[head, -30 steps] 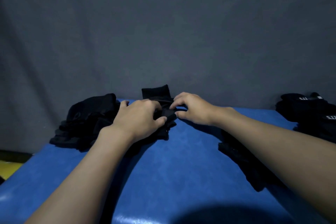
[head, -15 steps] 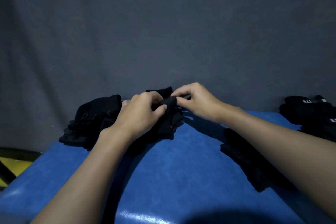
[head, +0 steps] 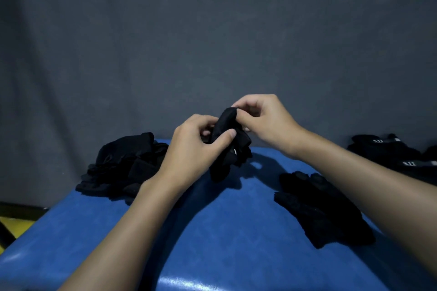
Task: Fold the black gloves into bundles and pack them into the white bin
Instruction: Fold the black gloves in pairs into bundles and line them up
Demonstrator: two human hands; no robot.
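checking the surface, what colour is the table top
Blue table top, clearest in the head view.

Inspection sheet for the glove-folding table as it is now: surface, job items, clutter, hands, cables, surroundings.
Surface: blue padded table top, glossy at the near edge.
Job's things: black fabric glove, partly rolled, held between both hands; pile of black gloves at left; flat black gloves at right; black gloves with white lettering far right; white bin not in view.
Clutter: nothing seen.
Grippers: left hand grips the glove's middle; right hand pinches its top end.
Cables: nothing seen.
Surroundings: grey cloth backdrop; yellow-and-black floor strip at lower left.
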